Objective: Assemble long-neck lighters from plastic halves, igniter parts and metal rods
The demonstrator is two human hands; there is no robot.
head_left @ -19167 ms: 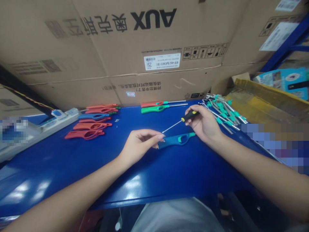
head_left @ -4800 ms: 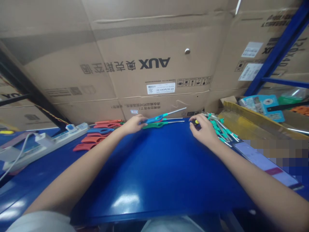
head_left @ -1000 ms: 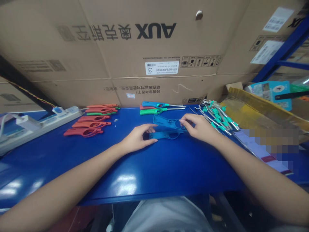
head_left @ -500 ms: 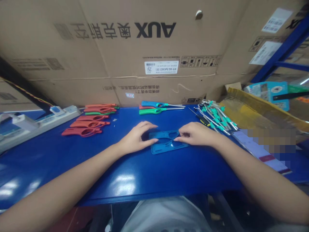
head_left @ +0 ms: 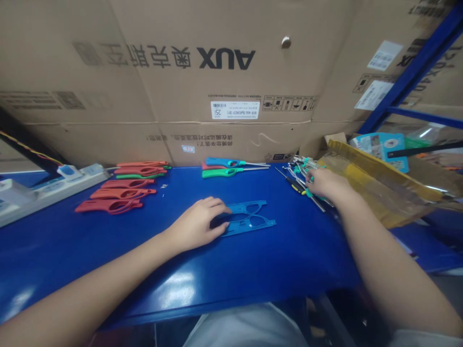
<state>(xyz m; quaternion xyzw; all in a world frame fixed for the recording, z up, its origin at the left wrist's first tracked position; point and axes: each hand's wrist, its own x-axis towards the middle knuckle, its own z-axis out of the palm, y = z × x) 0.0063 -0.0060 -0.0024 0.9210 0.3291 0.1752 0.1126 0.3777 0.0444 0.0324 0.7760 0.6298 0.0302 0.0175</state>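
Two blue lighter shell halves (head_left: pixel 256 223) lie side by side on the blue table, their trigger-hole ends pointing right. My left hand (head_left: pixel 203 222) rests at their left ends, thumb and fingers apart, the fingertips touching the shells and covering those ends. At the right, my right hand (head_left: pixel 327 183) is in a pile of metal lighter tubes with green fittings (head_left: pixel 301 167). Its fingers are bent together around one of these pieces; the grip is partly hidden. A screwdriver (head_left: pixel 292 183) with a black and yellow handle lies just left of the pile.
Several red lighter shells (head_left: pixel 110 206) lie at the left, near a white power strip (head_left: pixel 68 185). Assembled lighters (head_left: pixel 222 172) with metal tubes lie at the back. A cardboard wall (head_left: pixel 162 96) stands behind; a yellow-taped box edge (head_left: pixel 376 178) is at the right.
My right hand has let go of the blue shell halves and moved right into the pile of metal tubes. My left hand stays at the shells. The view has shifted slightly.
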